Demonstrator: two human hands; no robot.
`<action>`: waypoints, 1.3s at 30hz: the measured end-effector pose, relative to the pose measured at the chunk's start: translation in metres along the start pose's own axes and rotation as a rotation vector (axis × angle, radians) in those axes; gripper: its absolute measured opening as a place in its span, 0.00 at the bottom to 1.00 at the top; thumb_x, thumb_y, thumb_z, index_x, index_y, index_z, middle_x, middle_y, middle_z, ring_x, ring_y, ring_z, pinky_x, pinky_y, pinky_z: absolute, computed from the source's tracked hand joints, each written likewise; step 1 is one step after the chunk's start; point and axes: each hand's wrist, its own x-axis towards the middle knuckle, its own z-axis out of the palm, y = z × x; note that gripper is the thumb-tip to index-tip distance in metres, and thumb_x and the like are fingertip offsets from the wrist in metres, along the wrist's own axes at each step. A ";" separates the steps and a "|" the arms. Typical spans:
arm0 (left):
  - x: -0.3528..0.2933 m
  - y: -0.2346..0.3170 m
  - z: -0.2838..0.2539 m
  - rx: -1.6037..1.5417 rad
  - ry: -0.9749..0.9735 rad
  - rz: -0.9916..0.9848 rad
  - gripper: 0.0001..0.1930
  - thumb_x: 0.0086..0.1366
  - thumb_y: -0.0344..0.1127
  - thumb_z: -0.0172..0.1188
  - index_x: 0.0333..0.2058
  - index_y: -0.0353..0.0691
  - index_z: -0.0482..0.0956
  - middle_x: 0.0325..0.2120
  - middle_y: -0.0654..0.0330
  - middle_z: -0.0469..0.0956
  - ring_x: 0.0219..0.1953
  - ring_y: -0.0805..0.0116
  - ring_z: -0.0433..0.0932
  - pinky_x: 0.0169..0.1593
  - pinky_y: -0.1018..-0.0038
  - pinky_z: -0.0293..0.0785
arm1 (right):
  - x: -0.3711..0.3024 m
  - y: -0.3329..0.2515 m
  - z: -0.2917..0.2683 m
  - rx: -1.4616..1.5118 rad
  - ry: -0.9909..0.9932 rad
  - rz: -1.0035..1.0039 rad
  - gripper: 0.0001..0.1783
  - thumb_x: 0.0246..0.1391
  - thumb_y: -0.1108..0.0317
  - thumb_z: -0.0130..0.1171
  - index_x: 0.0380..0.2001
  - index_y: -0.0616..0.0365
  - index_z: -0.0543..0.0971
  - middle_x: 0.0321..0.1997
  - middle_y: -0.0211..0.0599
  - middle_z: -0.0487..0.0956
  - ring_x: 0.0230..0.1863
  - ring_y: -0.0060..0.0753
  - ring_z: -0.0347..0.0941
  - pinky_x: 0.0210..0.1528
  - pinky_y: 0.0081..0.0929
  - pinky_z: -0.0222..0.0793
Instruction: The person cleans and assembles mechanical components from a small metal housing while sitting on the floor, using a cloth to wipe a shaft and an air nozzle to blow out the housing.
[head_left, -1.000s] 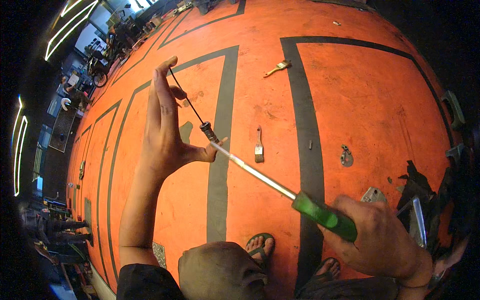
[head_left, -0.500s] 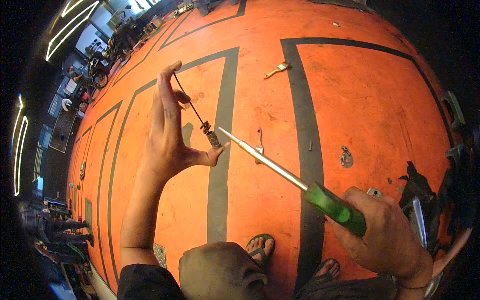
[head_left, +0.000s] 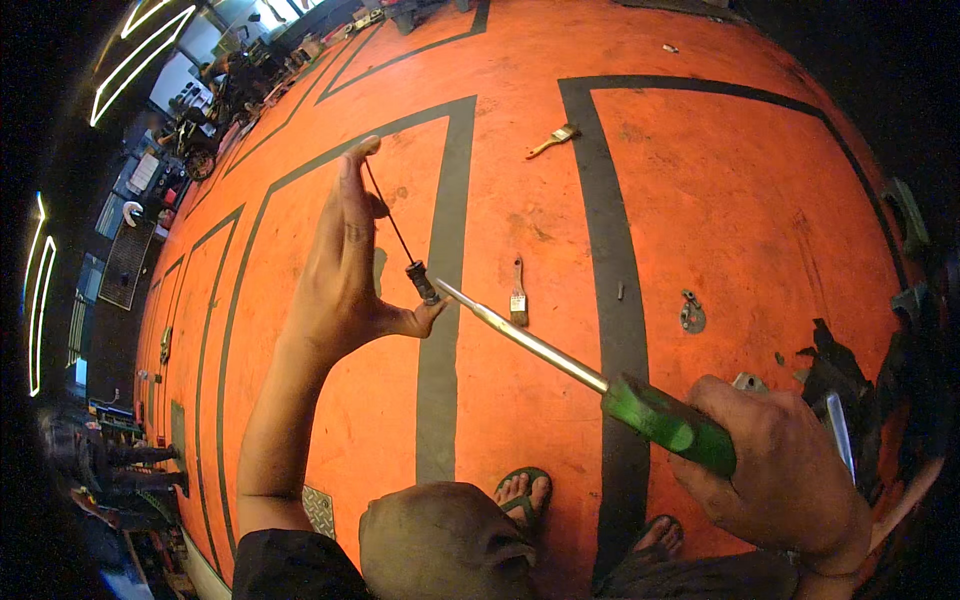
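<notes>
My left hand [head_left: 335, 285] is raised at centre left, its thumb and fingers spanning a thin dark rod with a ribbed, dark cylindrical end [head_left: 422, 282]. That end rests against the thumb, while the rod's upper end meets a fingertip. My right hand [head_left: 775, 460], at the lower right, is wrapped round the green handle of a screwdriver [head_left: 545, 345]. Its bright metal shaft points up and left, with the tip beside the ribbed cylinder. Whether tip and cylinder touch, I cannot tell.
Two paintbrushes [head_left: 518, 295] [head_left: 553, 141] lie on the orange floor [head_left: 530, 400] with dark painted lines. Small metal parts [head_left: 691, 311] lie to the right, near dark torn material [head_left: 838, 385]. A motorcycle [head_left: 195, 150] stands at the far left.
The rod and its ribbed end have turned in my left hand, and its fingertips have shifted slightly right and down. The screwdriver has lowered slightly, its tip staying close to the part.
</notes>
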 end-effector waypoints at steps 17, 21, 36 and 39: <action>-0.008 0.006 -0.007 -0.032 -0.048 -0.081 0.72 0.28 0.40 0.81 0.67 0.25 0.40 0.63 0.40 0.56 0.40 0.50 0.72 0.45 0.62 0.75 | 0.006 0.005 -0.002 0.017 -0.224 -0.048 0.14 0.55 0.61 0.60 0.35 0.60 0.72 0.25 0.55 0.78 0.32 0.62 0.78 0.34 0.53 0.73; -0.010 0.009 -0.003 -0.040 -0.077 -0.123 0.72 0.27 0.39 0.80 0.68 0.26 0.39 0.63 0.41 0.57 0.40 0.51 0.72 0.45 0.62 0.74 | 0.007 0.003 0.004 0.058 -0.128 0.009 0.12 0.53 0.63 0.61 0.32 0.61 0.73 0.23 0.53 0.77 0.30 0.60 0.77 0.33 0.51 0.71; -0.010 0.012 0.003 -0.105 -0.054 -0.075 0.73 0.28 0.35 0.78 0.69 0.28 0.35 0.64 0.38 0.55 0.38 0.50 0.72 0.44 0.63 0.76 | 0.007 0.004 0.000 0.029 -0.127 0.007 0.12 0.53 0.64 0.61 0.33 0.59 0.72 0.24 0.53 0.78 0.31 0.61 0.77 0.35 0.51 0.73; -0.006 0.003 0.003 -0.060 -0.053 -0.020 0.73 0.26 0.37 0.78 0.68 0.26 0.36 0.62 0.40 0.58 0.39 0.52 0.73 0.41 0.65 0.75 | 0.004 0.006 -0.002 0.038 -0.101 0.001 0.12 0.52 0.64 0.62 0.33 0.60 0.73 0.24 0.53 0.78 0.31 0.61 0.77 0.36 0.49 0.73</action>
